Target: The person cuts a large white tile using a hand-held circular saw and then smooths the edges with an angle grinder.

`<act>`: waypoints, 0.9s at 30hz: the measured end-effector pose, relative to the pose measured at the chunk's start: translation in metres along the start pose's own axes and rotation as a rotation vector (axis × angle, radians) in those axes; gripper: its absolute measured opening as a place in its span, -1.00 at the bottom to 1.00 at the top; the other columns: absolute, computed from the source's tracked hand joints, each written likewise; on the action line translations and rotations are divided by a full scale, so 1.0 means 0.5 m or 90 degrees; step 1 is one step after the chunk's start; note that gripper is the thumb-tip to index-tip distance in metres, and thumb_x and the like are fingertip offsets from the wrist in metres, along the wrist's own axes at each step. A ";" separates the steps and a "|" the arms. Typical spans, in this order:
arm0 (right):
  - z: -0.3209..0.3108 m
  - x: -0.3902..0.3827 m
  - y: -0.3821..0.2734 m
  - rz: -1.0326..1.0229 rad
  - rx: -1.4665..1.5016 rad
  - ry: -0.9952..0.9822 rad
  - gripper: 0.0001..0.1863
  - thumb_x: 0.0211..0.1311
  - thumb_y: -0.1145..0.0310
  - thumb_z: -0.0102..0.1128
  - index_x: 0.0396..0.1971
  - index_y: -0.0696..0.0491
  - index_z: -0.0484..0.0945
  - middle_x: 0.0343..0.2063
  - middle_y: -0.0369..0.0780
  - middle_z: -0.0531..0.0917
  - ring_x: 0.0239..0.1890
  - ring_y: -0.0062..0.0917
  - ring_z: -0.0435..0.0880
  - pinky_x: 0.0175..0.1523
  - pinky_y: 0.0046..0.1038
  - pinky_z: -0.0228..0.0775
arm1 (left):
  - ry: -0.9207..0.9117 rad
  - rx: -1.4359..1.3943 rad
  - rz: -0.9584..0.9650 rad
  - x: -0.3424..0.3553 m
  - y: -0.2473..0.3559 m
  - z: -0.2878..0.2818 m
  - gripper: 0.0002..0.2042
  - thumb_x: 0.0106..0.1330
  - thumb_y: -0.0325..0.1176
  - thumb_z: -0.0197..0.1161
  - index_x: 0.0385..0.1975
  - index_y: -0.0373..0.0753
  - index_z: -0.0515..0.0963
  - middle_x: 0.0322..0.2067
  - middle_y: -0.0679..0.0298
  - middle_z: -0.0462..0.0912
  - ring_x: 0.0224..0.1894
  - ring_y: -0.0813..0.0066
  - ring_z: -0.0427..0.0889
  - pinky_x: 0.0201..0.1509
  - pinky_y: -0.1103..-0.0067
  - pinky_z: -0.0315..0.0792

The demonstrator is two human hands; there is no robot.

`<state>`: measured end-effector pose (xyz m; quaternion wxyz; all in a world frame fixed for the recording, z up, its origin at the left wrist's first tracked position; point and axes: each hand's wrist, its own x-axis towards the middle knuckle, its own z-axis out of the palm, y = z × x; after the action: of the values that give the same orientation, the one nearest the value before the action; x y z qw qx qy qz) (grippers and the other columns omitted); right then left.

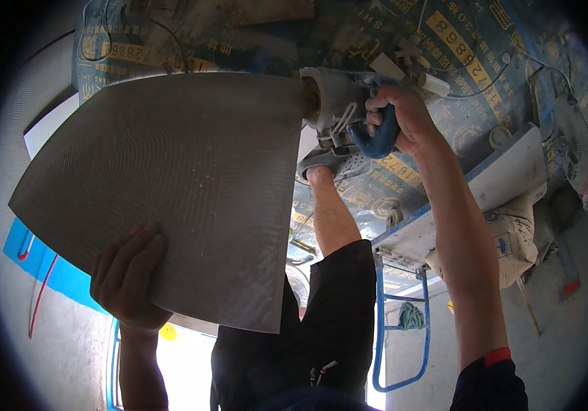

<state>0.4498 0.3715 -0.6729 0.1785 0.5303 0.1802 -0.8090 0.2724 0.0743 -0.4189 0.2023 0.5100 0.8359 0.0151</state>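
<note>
A large grey slab (191,185), apparently a tile, is held up in front of me, its visible face marked with fine curved ridges. My left hand (129,277) grips its lower left edge, with the fingers on this face and the thumb out of sight. My right hand (400,116) is wrapped round the curved blue handle (378,137) of a dusty grey tool (338,96) with a rounded body. That tool sits right beside the slab's upper right edge; whether the two touch I cannot tell.
Printed dark green sheeting (410,164) covers the floor, with cords across it. A white cylinder (434,85) lies beyond my right hand. At right stand a platform with a blue frame (401,298), a paper sack (513,236) and a round fan guard (574,137). My shoe (335,164) is below the tool.
</note>
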 end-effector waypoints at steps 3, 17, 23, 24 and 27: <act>0.003 -0.005 -0.008 0.001 0.010 0.010 -0.92 -0.03 0.50 0.11 -0.58 0.07 0.39 -0.66 -0.25 0.40 -0.64 -0.52 0.40 -0.47 -0.41 0.29 | -0.008 -0.005 0.001 -0.001 0.001 -0.001 -0.67 0.06 -0.10 0.32 -0.37 -0.26 0.61 -0.29 0.13 0.70 -0.23 0.20 0.69 -0.12 0.40 0.54; 0.010 0.013 -0.001 -0.014 -0.041 0.026 -0.91 -0.04 0.48 0.12 -0.59 0.08 0.38 -0.66 -0.25 0.40 -0.64 -0.53 0.40 -0.46 -0.45 0.27 | -0.006 0.011 0.004 -0.011 -0.006 0.003 -0.62 0.08 0.00 0.30 -0.35 -0.23 0.62 -0.29 0.18 0.71 -0.23 0.25 0.71 -0.10 0.40 0.55; 0.002 0.012 0.000 -0.004 -0.028 0.012 -0.92 -0.02 0.47 0.11 -0.58 0.06 0.39 -0.67 -0.26 0.39 -0.65 -0.54 0.40 -0.48 -0.43 0.27 | -0.002 0.012 -0.010 -0.014 -0.011 0.005 -0.61 0.08 0.04 0.30 -0.34 -0.20 0.63 -0.28 0.22 0.71 -0.22 0.29 0.71 -0.06 0.39 0.55; 0.003 0.008 0.000 -0.003 -0.032 0.013 -0.92 -0.02 0.48 0.11 -0.58 0.06 0.39 -0.67 -0.26 0.38 -0.64 -0.54 0.40 -0.49 -0.43 0.27 | -0.005 0.012 -0.012 -0.014 -0.011 0.005 -0.61 0.08 0.03 0.29 -0.34 -0.20 0.63 -0.27 0.22 0.71 -0.21 0.29 0.71 -0.05 0.39 0.55; 0.005 0.004 0.004 -0.013 -0.029 0.017 -0.92 -0.01 0.48 0.11 -0.58 0.06 0.39 -0.67 -0.27 0.38 -0.64 -0.54 0.40 -0.49 -0.44 0.27 | -0.004 0.017 -0.010 -0.012 -0.011 0.003 -0.62 0.07 0.02 0.30 -0.34 -0.19 0.64 -0.27 0.22 0.71 -0.21 0.29 0.71 -0.06 0.39 0.54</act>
<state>0.4480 0.3684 -0.6740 0.1800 0.5351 0.2061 -0.7992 0.2709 0.0661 -0.4196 0.1982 0.5063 0.8393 0.0008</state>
